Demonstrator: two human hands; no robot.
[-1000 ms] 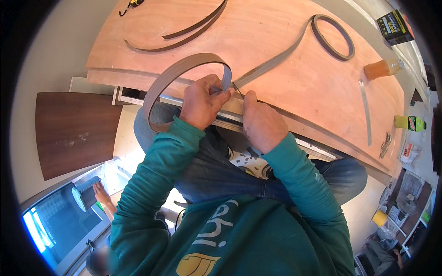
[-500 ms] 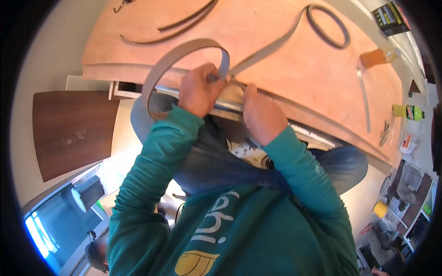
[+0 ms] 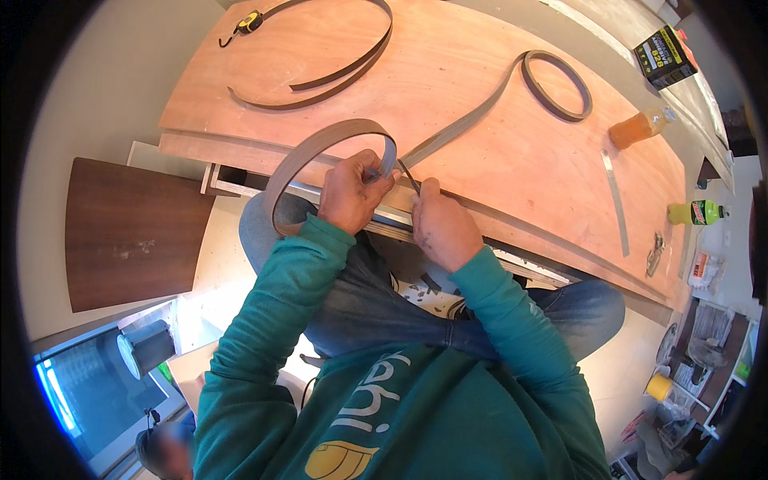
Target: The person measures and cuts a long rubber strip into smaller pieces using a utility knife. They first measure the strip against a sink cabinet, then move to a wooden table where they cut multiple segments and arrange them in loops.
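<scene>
My left hand [image 3: 350,196] pinches a flat brown strip of edge banding [image 3: 308,148] at the front edge of the wooden panel [image 3: 480,152]. The strip arches up from the fingers and curls down beside my left knee; its pale underside shows near the fingertips. From there a flat length of banding runs right to a coil [image 3: 588,104]; whether both are one piece cannot be made out at the fingers. Closed around a slim tool with a thin dark blade [image 3: 409,178], my right hand [image 3: 448,228] holds the tip against the banding. The tool's handle is hidden in the fist.
On the panel lie a loose banding loop [image 3: 380,48], a yellow-black tape measure [image 3: 250,22], a metal strip [image 3: 616,204], and an orange-filled bottle [image 3: 632,130]. A green bottle [image 3: 692,213] and a black box [image 3: 666,58] are at right. A person [image 3: 166,450] is at lower left.
The view has shifted, bringing the tape measure fully into sight. Both hands remain close together on the banding, and the blade tip stays at the left fingers.
</scene>
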